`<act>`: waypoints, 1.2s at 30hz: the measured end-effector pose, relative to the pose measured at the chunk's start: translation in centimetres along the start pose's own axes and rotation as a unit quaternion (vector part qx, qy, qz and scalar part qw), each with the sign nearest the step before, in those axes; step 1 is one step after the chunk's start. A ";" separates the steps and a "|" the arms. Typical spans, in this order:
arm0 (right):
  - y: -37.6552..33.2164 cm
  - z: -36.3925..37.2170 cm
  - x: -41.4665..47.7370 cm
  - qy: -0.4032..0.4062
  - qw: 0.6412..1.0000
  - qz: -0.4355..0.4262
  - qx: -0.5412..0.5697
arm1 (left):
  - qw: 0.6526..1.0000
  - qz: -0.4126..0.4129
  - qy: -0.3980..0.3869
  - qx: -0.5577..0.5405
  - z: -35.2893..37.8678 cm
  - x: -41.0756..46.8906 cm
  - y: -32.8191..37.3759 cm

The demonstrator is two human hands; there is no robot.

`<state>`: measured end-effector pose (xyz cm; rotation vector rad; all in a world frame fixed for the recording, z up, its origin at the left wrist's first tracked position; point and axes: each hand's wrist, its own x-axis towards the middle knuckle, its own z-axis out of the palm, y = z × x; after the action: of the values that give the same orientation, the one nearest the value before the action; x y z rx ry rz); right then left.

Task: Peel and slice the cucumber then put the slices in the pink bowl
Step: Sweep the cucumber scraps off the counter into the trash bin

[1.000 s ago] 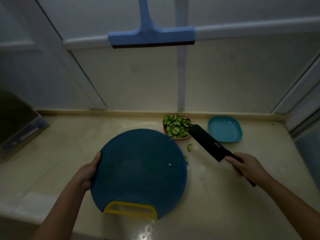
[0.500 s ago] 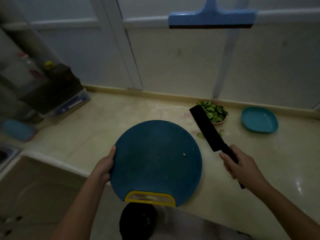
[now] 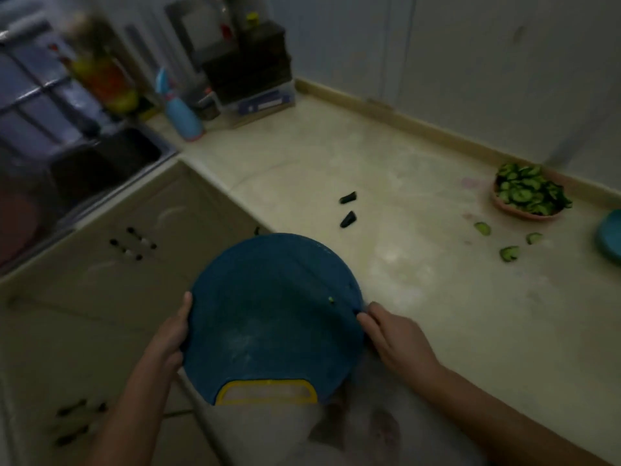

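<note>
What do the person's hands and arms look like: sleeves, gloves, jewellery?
No gloves on left hand or right hand; no rings or watch visible in the dim light. The left forearm and right forearm are bare to the frame edge, no sleeves in view.

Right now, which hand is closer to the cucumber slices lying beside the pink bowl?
Right hand, probably: it holds the cutting board on the side where the loose slices and pink bowl lie. The left hand is farther.

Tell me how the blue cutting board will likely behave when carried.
Probably stiff: the cutting board looks flat though the left hand and right hand grip only its edges. Likely light, since edge grips suffice. The green scrap on it may slide off if tilted.
</note>
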<state>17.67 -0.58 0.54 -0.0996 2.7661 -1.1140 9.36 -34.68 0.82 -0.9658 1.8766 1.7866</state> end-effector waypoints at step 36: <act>7.1 28.6 8.4 -0.185 0.907 0.358 0.122 | 0.955 -0.095 0.282 -0.008 -10.7 8.1 -11.5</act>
<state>14.28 -16.00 -25.69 0.6161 2.0166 -1.0630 13.73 -46.44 -11.68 -1.7402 1.9869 1.5147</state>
